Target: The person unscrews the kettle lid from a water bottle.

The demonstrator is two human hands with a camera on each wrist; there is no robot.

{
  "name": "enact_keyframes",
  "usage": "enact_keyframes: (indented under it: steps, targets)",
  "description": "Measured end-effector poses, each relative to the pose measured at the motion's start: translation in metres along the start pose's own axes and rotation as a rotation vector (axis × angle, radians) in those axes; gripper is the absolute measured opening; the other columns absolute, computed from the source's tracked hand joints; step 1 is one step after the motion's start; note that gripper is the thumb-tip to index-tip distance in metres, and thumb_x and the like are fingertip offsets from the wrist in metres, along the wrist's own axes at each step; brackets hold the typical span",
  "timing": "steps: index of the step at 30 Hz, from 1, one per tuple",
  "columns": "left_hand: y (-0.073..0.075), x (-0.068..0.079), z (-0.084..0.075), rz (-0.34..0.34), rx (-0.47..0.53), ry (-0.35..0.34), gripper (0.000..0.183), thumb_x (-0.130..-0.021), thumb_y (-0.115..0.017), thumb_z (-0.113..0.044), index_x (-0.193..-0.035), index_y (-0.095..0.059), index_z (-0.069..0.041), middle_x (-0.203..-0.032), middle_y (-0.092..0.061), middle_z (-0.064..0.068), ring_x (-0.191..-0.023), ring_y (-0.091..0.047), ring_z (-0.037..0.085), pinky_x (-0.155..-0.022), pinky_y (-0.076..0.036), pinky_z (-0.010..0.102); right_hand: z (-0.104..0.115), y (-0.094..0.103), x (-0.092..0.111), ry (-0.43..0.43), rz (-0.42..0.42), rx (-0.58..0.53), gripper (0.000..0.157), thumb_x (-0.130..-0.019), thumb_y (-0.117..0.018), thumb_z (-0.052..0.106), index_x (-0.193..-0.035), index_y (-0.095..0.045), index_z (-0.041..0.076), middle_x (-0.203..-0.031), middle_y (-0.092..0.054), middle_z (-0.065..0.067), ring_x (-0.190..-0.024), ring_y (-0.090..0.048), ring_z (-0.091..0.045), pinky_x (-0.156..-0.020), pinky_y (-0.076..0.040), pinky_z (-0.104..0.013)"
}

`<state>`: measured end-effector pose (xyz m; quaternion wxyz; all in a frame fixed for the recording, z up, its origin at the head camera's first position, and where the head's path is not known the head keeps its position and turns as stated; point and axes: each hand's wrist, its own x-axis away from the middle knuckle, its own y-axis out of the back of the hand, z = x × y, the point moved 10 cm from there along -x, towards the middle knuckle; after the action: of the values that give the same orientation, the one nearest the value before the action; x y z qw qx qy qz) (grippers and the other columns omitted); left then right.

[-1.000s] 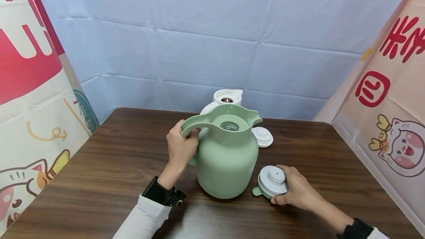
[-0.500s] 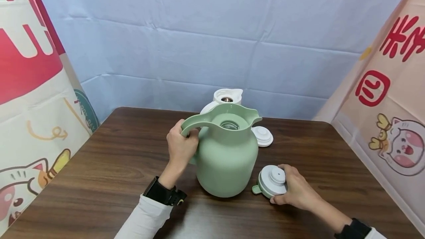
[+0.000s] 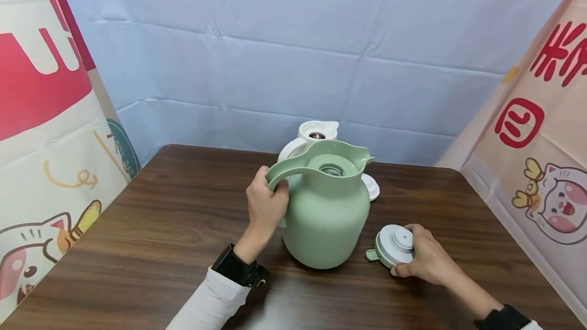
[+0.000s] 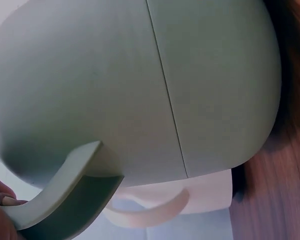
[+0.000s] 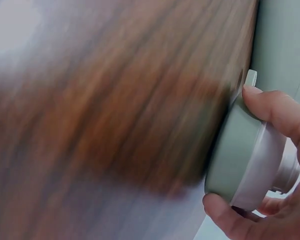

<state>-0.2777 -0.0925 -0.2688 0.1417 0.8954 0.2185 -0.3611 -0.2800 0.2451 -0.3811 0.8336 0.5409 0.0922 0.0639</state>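
A light green vacuum jug (image 3: 326, 218) stands upright on the table, its top uncovered and its spout pointing right. My left hand (image 3: 267, 202) grips the jug's handle near the top; in the left wrist view, only some fingers (image 4: 1, 200) show at the handle (image 4: 65, 195). To the right of the jug, a round jug lid (image 3: 395, 243) lies with its white, stepped side up and its green side against the table. My right hand (image 3: 428, 256) holds this lid by its edge, with thumb and fingers on opposite sides, as the right wrist view also shows.
Behind the green jug stands a white jug (image 3: 317, 130), also uncovered and mostly hidden. A white lid (image 3: 370, 187) lies to its right, partly covered by the green jug. The brown wooden table (image 3: 202, 208) ends at a light blue cloth (image 3: 257, 55), with printed banners at both sides.
The head view has shifted slightly. The green jug, the lid and both hands appear further right, and the jug covers more of the white lid. Both hands keep their holds.
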Motion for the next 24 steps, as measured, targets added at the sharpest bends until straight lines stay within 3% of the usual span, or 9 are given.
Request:
enact_keyframes:
  steps: [6,14,24]
  targets:
    - [-0.013,0.006,-0.006,0.052,-0.004,0.011,0.019,-0.079,-0.048,0.001,-0.070,-0.033,-0.008,-0.053,-0.017,-0.002,-0.045,-0.012,0.010,-0.041,-0.020,0.025,-0.022,0.008,-0.002,-0.042,0.014,0.015,0.107,-0.045,-0.086,0.040,-0.116,-0.032,-0.018,-0.098,-0.046,-0.031,-0.084,-0.049,-0.036,-0.072,-0.044,-0.050]
    - [-0.034,0.014,-0.016,0.123,0.002,-0.011,0.011,-0.083,-0.049,-0.004,-0.080,-0.039,-0.005,-0.055,-0.027,-0.001,-0.042,-0.030,0.011,-0.040,-0.028,0.025,-0.056,0.018,-0.002,-0.134,0.043,0.002,0.111,-0.048,-0.085,0.041,-0.117,-0.026,-0.023,-0.100,-0.043,-0.037,-0.085,-0.047,-0.041,-0.071,-0.044,-0.053]
    - [-0.062,0.021,-0.027,0.275,0.057,-0.049,0.013,-0.084,-0.048,-0.006,-0.089,-0.035,-0.004,-0.052,-0.032,0.000,-0.037,-0.034,0.009,-0.035,-0.031,0.022,-0.081,0.030,-0.004,-0.198,0.039,0.028,0.110,-0.050,-0.084,0.040,-0.116,-0.024,-0.025,-0.099,-0.041,-0.040,-0.086,-0.047,-0.045,-0.073,-0.042,-0.057]
